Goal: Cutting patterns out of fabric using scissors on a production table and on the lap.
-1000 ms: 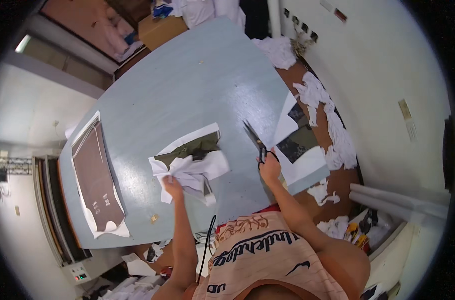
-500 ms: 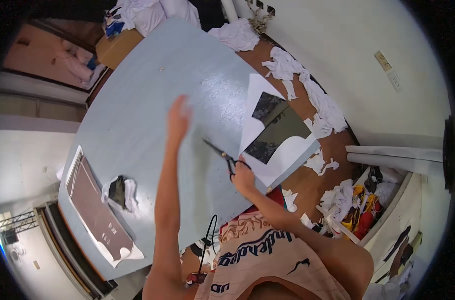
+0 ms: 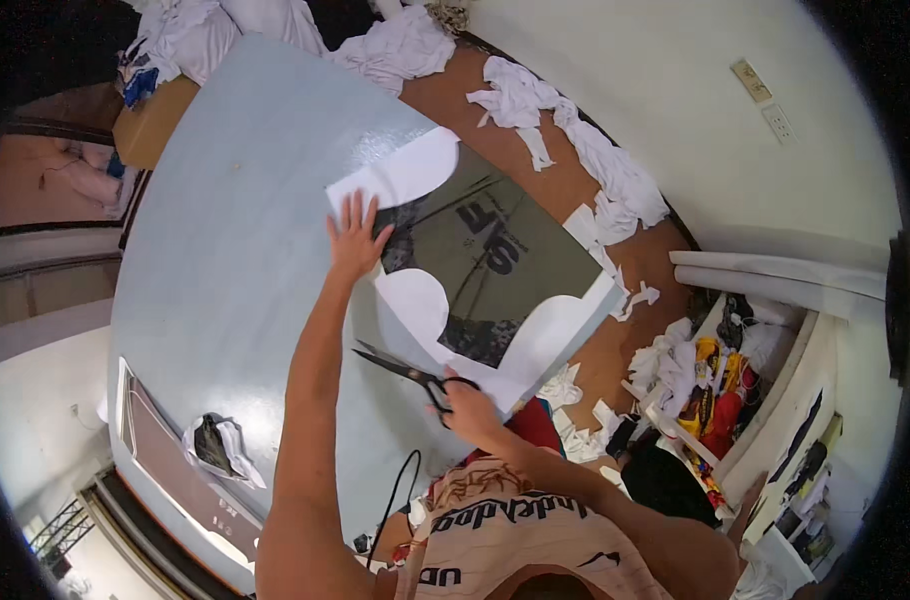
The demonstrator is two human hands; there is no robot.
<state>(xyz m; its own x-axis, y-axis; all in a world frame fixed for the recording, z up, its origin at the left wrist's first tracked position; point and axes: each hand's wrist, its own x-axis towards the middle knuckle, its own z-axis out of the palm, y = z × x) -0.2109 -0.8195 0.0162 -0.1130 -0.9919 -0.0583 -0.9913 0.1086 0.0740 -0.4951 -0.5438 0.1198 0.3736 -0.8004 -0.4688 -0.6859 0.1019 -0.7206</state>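
A printed fabric panel (image 3: 535, 255), olive green with dark patterned parts and white margins, lies spread over the right side of the light blue table. My left hand (image 3: 355, 238) rests on its left edge, palm down with fingers spread. In my right hand (image 3: 470, 410) is a pair of black-handled scissors (image 3: 395, 368), the fingers wrapped in its loops. The blades point left, just off the panel's near white margin, and touch no cut that I can see.
On the table's left lie a small bundle of white and dark cloth (image 3: 223, 447) and a brown printed panel (image 3: 180, 465). White scraps (image 3: 615, 185) litter the floor along the wall. At the right stands a bin (image 3: 720, 395) of coloured cloth. A black cord (image 3: 400, 490) hangs near my body.
The fabric panel now lies further left and spread wider, showing more of its print. My left hand has come down onto its edge. The scissors, still in my right hand, are lower in view.
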